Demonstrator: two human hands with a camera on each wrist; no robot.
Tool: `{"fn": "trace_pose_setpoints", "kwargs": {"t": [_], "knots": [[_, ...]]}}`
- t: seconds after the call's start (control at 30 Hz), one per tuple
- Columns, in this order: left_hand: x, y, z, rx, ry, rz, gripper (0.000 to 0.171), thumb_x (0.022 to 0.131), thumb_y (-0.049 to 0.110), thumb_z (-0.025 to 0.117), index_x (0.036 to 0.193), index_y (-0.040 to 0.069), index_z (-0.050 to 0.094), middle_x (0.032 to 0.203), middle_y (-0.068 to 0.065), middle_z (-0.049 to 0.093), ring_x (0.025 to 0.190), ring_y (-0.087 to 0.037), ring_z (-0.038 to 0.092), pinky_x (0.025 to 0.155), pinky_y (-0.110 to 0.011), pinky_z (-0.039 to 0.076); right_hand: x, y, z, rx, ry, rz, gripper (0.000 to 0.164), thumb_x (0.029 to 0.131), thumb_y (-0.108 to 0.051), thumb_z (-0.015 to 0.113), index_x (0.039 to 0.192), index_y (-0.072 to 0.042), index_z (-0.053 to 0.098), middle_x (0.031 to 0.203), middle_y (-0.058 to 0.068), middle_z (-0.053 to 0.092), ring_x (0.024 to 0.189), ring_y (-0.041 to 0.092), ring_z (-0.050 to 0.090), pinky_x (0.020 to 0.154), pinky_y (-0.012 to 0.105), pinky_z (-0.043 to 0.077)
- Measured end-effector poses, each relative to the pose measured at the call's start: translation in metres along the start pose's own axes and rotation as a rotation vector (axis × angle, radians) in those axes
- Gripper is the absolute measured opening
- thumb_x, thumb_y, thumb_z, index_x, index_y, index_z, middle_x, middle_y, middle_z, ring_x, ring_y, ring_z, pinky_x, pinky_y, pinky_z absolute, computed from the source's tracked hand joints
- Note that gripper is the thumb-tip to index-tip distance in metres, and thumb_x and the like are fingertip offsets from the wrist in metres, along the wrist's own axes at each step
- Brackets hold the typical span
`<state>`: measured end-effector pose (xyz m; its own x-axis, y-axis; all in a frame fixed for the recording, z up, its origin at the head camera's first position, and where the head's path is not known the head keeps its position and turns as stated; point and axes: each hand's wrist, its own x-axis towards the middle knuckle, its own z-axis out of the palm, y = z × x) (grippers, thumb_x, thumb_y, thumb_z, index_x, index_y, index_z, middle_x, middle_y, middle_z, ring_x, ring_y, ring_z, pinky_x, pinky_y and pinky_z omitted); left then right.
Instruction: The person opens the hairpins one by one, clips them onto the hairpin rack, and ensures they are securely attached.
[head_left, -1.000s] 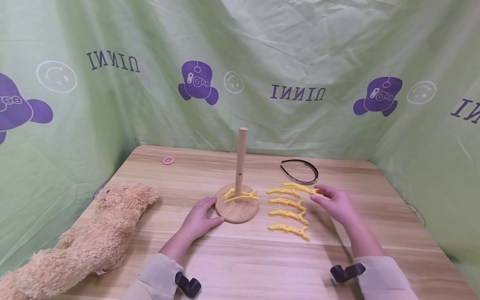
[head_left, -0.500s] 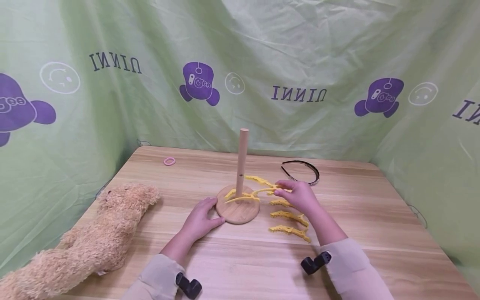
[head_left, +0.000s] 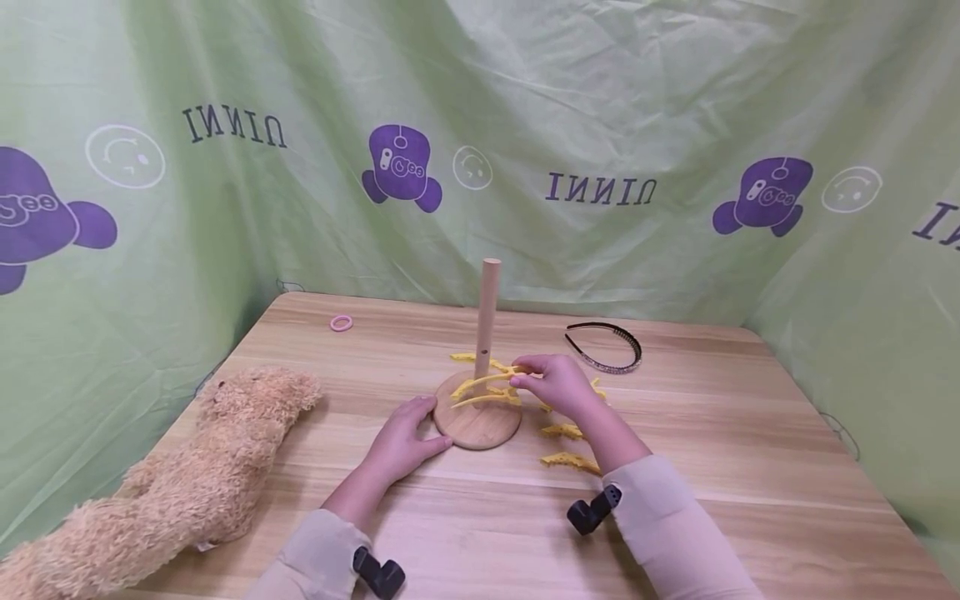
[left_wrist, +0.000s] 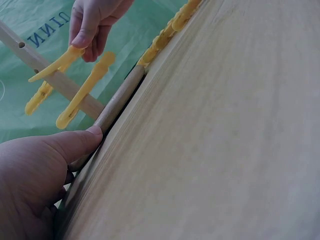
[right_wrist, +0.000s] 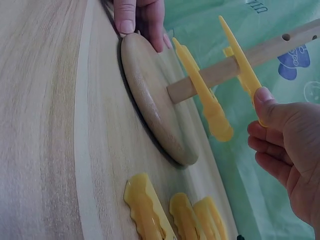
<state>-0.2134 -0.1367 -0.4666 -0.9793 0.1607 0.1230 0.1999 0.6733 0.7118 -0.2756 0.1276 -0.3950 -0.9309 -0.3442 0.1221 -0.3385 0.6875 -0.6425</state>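
In the head view, my left hand holds the rim of a round wooden base, thumb at the front and fingers at the left. An upright wooden post rises from it. My right hand pinches the handle end of a yellow alligator hair clip between thumb and fingers. That clip's two arms are spread, one on each side of the post. Lower down, another yellow hair clip sits across the post. Several more yellow hair clips lie in a column right of the base, partly hidden by my right arm.
A black headband with shiny stones lies behind my right hand. At the back left is a pink ring. A fluffy tan plush toy lies along the left side of the table. Green printed cloth surrounds the table.
My right hand has carried the hair clip left from the top of the column to the post, its arms spreading on the way. My left hand has stayed at the base.
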Motion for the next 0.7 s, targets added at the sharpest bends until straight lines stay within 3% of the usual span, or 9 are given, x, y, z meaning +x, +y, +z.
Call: {"fn": "trace_pose_setpoints", "kwargs": {"t": [0.7], "knots": [[0.0005, -0.0027, 0.0009, 0.000, 0.000, 0.006, 0.070, 0.081, 0.026, 0.079, 0.137, -0.006, 0.052, 0.143, -0.026, 0.050, 0.139, -0.043, 0.040, 0.118, -0.055, 0.030, 0.0025, -0.0074, 0.0071, -0.041, -0.044, -0.040, 0.035, 0.091, -0.027, 0.069, 0.118, -0.004, 0.070, 0.115, 0.015, 0.072, 0.114, 0.031, 0.066, 0.096, 0.045, 0.054]]}}
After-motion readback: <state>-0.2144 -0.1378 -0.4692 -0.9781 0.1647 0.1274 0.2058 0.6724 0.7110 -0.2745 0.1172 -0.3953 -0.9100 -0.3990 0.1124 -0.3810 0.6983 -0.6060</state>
